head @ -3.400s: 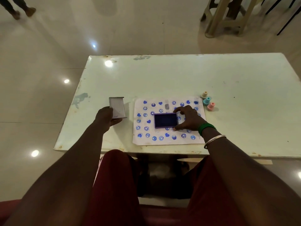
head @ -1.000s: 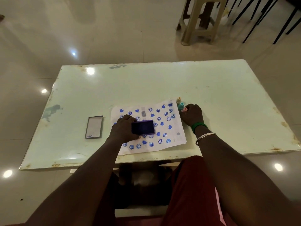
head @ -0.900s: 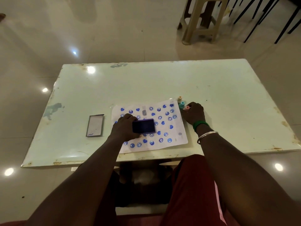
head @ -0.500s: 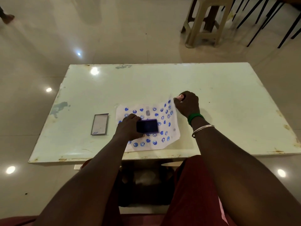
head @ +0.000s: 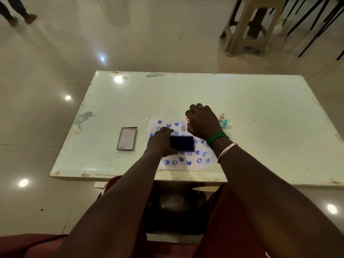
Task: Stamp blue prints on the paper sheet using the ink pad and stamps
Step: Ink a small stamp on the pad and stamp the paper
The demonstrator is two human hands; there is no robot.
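A white paper sheet [head: 193, 163] covered with several blue heart and smiley prints lies near the table's front edge. On it sits the open blue ink pad [head: 182, 143], and my left hand [head: 161, 142] grips its left end. My right hand [head: 202, 121] hovers over the sheet's far edge, closed on a pink stamp [head: 188, 119] that only peeks out at the fingertips. A beige stamp [head: 221, 116] and a teal stamp [head: 224, 124] stand on the table just right of the sheet.
The ink pad's lid [head: 127, 138] lies flat on the pale green table [head: 260, 101], left of the sheet. A plastic stool [head: 249, 25] and dark chair legs stand on the tiled floor beyond. A person's feet [head: 20, 15] show at far left.
My left hand put the lid down and took hold of the ink pad. My right hand left the pad, picked the pink stamp from the group and carried it left over the sheet.
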